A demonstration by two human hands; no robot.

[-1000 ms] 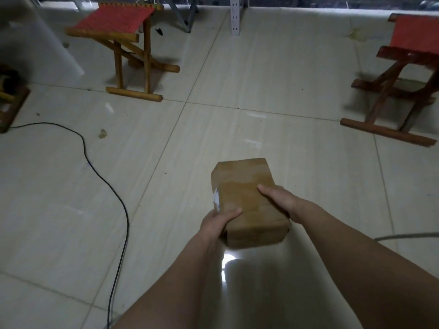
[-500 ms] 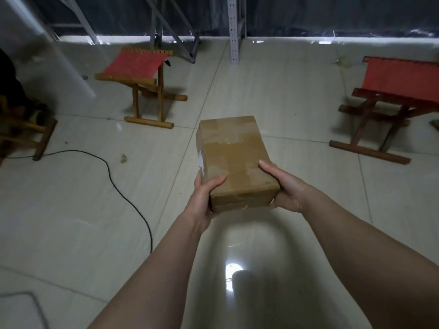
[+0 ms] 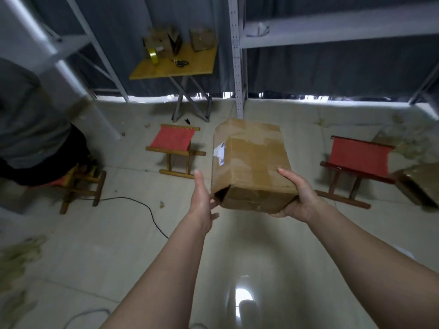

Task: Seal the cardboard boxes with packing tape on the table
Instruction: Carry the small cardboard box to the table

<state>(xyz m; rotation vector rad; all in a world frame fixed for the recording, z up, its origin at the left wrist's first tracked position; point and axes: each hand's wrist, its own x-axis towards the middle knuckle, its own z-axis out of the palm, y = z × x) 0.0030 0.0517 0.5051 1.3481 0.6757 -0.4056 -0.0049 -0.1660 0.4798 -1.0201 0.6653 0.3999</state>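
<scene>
A brown cardboard box [image 3: 251, 162] with old tape and a white label on its left side is held up in the air before me. My right hand [image 3: 297, 195] grips its near right corner, thumb on top and fingers underneath. My left hand [image 3: 202, 193] lies flat along its near left side with straight fingers. A flap gapes at the near left corner. Far ahead, a small yellow folding table [image 3: 175, 65] carries a roll of yellow tape [image 3: 153, 53], scissors [image 3: 181, 63] and other cardboard boxes [image 3: 203, 39].
Two red-seated wooden folding stools [image 3: 174, 148] [image 3: 356, 162] stand on the tiled floor. A seated person [image 3: 33, 129] is at the left. A black cable [image 3: 142, 207] crosses the floor. Grey metal shelving [image 3: 237, 55] lines the back. Another box [image 3: 420, 184] lies far right.
The box has risen from the floor and been carried forward. My view has tilted up, revealing the table and shelving. My left thumb has come off the top of the box.
</scene>
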